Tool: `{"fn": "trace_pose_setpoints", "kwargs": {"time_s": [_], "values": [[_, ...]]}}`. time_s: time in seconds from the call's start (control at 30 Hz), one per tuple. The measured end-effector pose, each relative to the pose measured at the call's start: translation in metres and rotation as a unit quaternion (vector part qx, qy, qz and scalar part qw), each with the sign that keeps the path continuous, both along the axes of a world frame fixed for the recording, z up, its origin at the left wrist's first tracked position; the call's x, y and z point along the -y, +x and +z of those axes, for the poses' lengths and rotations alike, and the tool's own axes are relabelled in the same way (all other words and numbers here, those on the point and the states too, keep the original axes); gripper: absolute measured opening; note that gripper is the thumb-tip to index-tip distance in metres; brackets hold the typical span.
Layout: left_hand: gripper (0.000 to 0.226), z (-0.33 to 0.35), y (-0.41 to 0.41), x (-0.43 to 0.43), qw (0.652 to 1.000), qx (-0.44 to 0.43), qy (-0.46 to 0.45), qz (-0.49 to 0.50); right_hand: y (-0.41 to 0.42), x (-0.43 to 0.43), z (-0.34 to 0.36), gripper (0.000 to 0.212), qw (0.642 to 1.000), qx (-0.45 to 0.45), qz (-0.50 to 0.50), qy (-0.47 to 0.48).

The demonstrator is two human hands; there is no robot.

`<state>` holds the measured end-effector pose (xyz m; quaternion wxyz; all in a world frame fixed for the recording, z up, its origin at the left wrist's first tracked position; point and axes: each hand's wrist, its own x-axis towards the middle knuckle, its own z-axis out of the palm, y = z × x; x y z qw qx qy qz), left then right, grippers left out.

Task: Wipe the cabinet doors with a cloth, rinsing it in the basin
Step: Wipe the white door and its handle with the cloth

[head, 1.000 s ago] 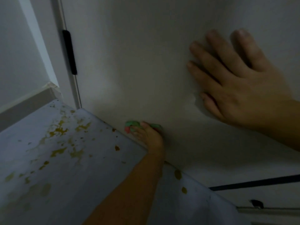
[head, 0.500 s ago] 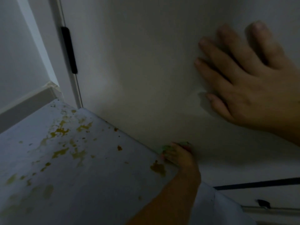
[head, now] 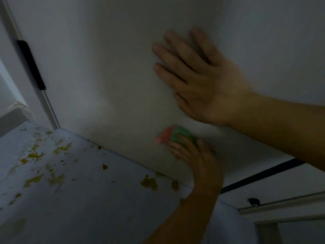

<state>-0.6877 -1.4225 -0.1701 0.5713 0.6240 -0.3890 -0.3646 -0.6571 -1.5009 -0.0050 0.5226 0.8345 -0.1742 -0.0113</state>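
No lettering, label, brand or number is legible on the cabinet door (head: 105,59) or beside it.

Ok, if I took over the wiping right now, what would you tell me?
Left hand: grips the cloth and presses it on the cabinet door, near its bottom edge.
Right hand: open, flat on the same door, above the cloth.
Basin: not in view.
Done: cannot tell how much is wiped; the picture is dim and blurred.
Left: probably the rest of the doors, with a rinse of the cloth when needed.
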Motion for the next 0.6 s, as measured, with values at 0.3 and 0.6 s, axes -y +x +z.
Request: {"fn": "trace_pose_setpoints", "kwargs": {"time_s": [0.3, 0.6], "values": [[0.052, -0.055, 0.065, 0.052, 0.895, 0.348, -0.271, 0.067, -0.109, -0.032, 0.019, 0.060, 1.000, -0.024, -0.005, -0.008], [0.051, -0.033, 0.082, 0.062, 0.828, 0.454, -0.324, 0.065, -0.117, -0.028, 0.015, 0.063, 0.998, -0.038, -0.016, -0.044]]}}
